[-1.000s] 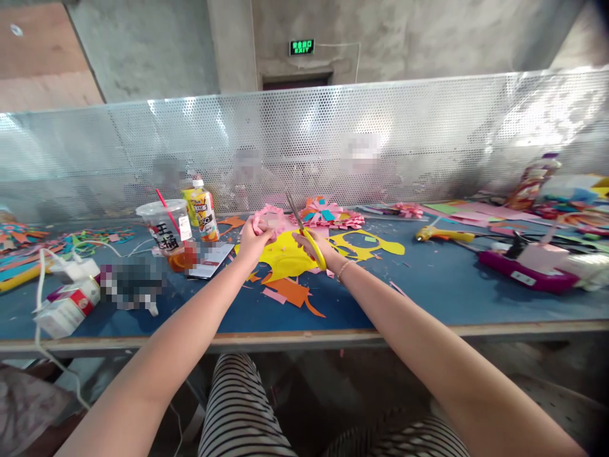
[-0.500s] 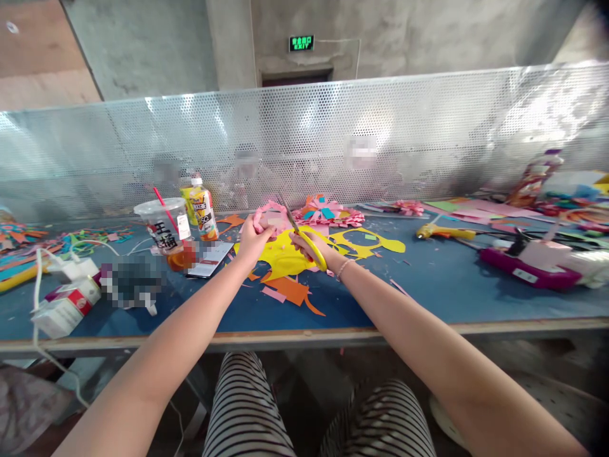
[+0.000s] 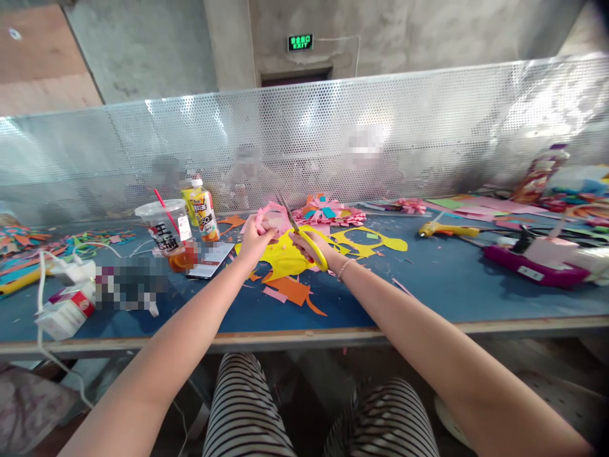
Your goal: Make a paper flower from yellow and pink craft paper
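My left hand is closed on a pink paper piece with a curled, ring-like edge, held above the table. My right hand grips yellow-handled scissors; their dark blades point up and away, close to the pink piece's right side. Whether the blades touch the paper I cannot tell. Beneath both hands lies a yellow sheet with cut-outs. Orange scraps and a small pink strip lie in front of it. Just beyond is a fringed pink paper flower with orange and blue strips.
To the left stand a plastic cup with a red straw, a drink bottle and a phone. A yellow glue gun and a purple power strip lie right. A perforated metal screen runs behind the table.
Both hands stay nearly in place, with the pink piece turned slightly in the left fingers. The whole view has shifted a little.
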`<move>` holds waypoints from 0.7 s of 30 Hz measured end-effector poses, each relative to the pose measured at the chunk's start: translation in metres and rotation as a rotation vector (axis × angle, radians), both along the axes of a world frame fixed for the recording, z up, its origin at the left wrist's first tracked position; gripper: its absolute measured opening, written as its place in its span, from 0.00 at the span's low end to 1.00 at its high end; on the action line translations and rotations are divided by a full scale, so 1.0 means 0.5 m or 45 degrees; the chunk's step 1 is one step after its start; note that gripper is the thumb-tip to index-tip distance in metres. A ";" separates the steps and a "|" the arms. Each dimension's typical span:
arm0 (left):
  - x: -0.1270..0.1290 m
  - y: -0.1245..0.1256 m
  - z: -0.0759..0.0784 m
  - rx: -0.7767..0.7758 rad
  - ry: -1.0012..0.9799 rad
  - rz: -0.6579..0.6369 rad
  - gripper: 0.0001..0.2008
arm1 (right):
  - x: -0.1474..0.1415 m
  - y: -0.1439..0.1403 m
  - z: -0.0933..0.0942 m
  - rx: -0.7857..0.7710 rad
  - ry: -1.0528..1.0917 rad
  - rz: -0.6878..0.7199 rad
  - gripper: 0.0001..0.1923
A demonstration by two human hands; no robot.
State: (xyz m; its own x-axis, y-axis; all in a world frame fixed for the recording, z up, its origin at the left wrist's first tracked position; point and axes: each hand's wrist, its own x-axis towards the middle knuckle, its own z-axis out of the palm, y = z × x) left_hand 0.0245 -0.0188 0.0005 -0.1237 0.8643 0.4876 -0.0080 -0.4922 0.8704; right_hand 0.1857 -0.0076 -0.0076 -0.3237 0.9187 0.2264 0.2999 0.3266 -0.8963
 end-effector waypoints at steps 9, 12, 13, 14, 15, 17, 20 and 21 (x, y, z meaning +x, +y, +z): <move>-0.003 0.006 -0.006 0.004 -0.029 -0.062 0.19 | -0.003 -0.022 0.011 0.025 -0.037 -0.098 0.19; -0.002 0.005 -0.004 0.001 -0.040 -0.059 0.19 | -0.003 -0.025 0.012 0.012 -0.030 -0.110 0.19; -0.002 0.004 -0.004 -0.007 -0.048 -0.049 0.18 | -0.002 -0.024 0.012 0.004 -0.028 -0.109 0.19; -0.001 0.003 -0.003 -0.011 -0.052 -0.040 0.18 | -0.001 -0.022 0.010 -0.007 -0.027 -0.105 0.20; -0.001 0.002 -0.002 -0.011 -0.050 -0.034 0.17 | 0.000 -0.019 0.009 -0.019 -0.027 -0.103 0.20; -0.002 0.002 -0.002 0.000 -0.033 -0.025 0.16 | 0.002 -0.014 0.006 -0.036 -0.026 -0.096 0.20; -0.005 0.004 -0.004 0.018 -0.014 -0.002 0.15 | 0.005 -0.009 0.002 -0.036 -0.028 -0.087 0.19; -0.006 0.005 -0.004 0.023 -0.012 0.005 0.15 | 0.006 -0.008 0.001 -0.032 -0.031 -0.083 0.19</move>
State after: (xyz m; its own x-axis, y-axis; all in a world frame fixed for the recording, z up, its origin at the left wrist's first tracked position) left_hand 0.0216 -0.0165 -0.0016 -0.1315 0.8549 0.5019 -0.0145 -0.5079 0.8613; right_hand 0.1885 -0.0116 -0.0071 -0.2678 0.9434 0.1955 0.3418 0.2827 -0.8962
